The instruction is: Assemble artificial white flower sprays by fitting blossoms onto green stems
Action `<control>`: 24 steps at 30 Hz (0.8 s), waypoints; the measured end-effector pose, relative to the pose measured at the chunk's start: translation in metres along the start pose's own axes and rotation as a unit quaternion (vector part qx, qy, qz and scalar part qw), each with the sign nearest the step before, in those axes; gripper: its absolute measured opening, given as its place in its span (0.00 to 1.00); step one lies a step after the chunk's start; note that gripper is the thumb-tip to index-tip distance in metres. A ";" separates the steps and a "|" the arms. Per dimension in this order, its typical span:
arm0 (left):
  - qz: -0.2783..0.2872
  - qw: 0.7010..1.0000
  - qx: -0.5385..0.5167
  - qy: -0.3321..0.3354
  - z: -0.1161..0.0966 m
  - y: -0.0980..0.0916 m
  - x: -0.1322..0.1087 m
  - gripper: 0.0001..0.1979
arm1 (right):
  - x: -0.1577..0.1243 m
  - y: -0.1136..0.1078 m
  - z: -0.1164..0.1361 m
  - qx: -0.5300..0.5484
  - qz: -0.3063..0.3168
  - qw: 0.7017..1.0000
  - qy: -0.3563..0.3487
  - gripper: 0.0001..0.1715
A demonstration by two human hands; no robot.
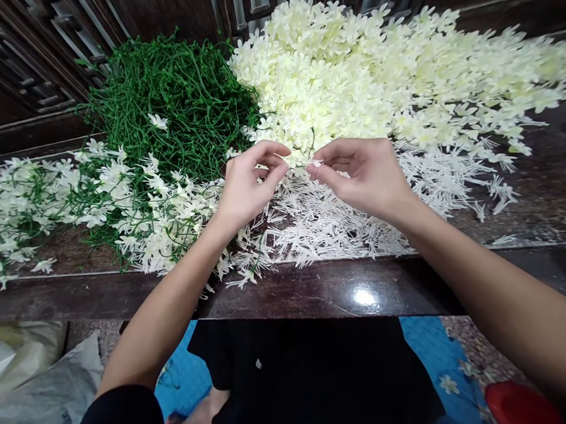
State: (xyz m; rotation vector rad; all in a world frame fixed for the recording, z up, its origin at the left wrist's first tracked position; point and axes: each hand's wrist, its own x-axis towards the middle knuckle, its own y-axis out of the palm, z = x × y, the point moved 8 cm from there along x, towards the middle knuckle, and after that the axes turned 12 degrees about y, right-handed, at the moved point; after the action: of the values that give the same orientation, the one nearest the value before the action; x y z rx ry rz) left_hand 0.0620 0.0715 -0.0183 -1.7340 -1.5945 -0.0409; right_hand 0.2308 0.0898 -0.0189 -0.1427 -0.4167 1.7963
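My right hand (pixel 365 175) pinches a small white flower piece (pixel 316 164) between thumb and fingertips. A short green stem (pixel 312 137) sticks up by these fingertips; what holds it is hard to see. Just to the left, my left hand (pixel 253 182) has its thumb and fingers curled close together, and anything between them is too small to make out. Beneath both hands lies a heap of thin white stamen-like pieces (pixel 329 230). Behind them is a large pile of cream artificial petals (pixel 328 81). Green plastic stems (pixel 169 105) are heaped beyond my left hand.
Assembled white flowers on green stems (pixel 164 212) spread along the left of the dark wooden bench (pixel 317 290). Carved wooden slats (pixel 46 29) rise behind. Below are pale sacks (pixel 60 377), a blue mat (pixel 184 371) and a red object (pixel 519 414) on the floor.
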 end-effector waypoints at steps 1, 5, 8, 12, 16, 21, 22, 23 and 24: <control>0.010 0.999 0.036 0.006 0.002 0.001 -0.001 0.11 | 0.001 -0.004 -0.001 0.002 -0.018 1.000 0.000 0.13; 0.106 0.980 0.165 0.029 0.014 0.017 -0.009 0.21 | 0.005 -0.011 -0.005 0.009 -0.050 0.999 -0.009 0.11; 0.149 0.969 0.190 0.044 0.017 0.025 -0.011 0.25 | 0.004 -0.010 -0.006 0.006 -0.058 0.998 -0.017 0.11; 0.151 0.967 0.203 0.037 0.016 0.023 -0.009 0.23 | 0.003 -0.009 -0.006 0.002 -0.062 0.998 -0.013 0.13; 0.130 0.971 0.198 0.039 0.015 0.018 -0.006 0.20 | 0.002 -0.010 -0.004 -0.004 -0.065 0.998 -0.013 0.12; 0.079 0.976 0.191 0.074 0.010 0.011 -0.004 0.15 | 0.002 -0.011 -0.003 -0.005 -0.070 0.997 -0.022 0.09; 0.064 0.977 0.189 0.082 0.008 0.008 -0.003 0.15 | 0.002 -0.012 -0.003 -0.005 -0.075 0.997 -0.025 0.08; 0.048 0.977 0.189 0.091 0.005 0.004 -0.002 0.15 | 0.002 -0.012 -0.003 -0.006 -0.080 0.996 -0.026 0.07; 0.031 0.976 0.191 0.101 0.001 0.001 -0.001 0.15 | 0.001 -0.013 -0.002 -0.006 -0.085 0.996 -0.025 0.06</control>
State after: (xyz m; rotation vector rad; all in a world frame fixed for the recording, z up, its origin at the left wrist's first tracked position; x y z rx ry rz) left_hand 0.0619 0.0711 -0.0205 -1.4290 -1.3017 0.1106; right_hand 0.2433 0.0944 -0.0163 -0.0693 -0.4623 1.6330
